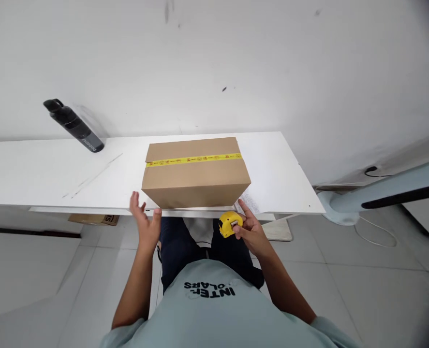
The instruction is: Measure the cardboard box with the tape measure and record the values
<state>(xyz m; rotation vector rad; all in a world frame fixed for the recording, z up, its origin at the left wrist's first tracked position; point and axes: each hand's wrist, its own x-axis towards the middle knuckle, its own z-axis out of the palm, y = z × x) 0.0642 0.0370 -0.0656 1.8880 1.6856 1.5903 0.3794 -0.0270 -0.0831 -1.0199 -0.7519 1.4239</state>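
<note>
A closed cardboard box (199, 176) rests on the white table in front of me, with yellow printed tape running along its top seam. My right hand (249, 229) grips a yellow tape measure (230, 224) just off the table's front edge, near the box's right front corner. No blade can be made out coming from the tape measure. My left hand (147, 222) is raised by the box's left front corner, its fingers apart and nothing in it.
A dark bottle (77, 126) stands at the back left of the white table (272, 169), near the wall. Beneath the table at left lies another cardboard piece (94, 219). On the right, a pale blue post on a round base (337, 208) rises from the tiled floor, with cables around it.
</note>
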